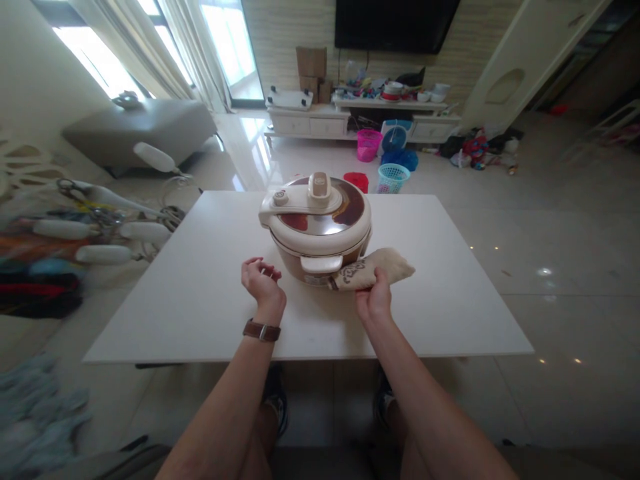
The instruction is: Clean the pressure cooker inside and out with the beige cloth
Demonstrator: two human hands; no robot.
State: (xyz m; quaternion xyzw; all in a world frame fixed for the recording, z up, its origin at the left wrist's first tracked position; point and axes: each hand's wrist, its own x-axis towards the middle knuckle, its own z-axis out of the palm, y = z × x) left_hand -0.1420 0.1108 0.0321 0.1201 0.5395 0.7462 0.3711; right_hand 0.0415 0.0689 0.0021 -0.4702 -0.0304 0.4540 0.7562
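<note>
A cream and brown electric pressure cooker stands on the white table, its lid on and its front handle facing me. My right hand grips a folded beige cloth with a dark printed pattern, thumb on top and fingers underneath. The cloth's left end lies against the cooker's lower right front. To the left of the cooker, my left hand is turned palm up with loosely curled fingers apart and nothing in them. It does not appear to touch the cooker. A brown watch strap circles that wrist.
Beyond the table's far edge are a red container, a light blue basket and a pink basket on the floor. A cluttered TV cabinet lines the wall. White lamp arms reach near the table's left edge.
</note>
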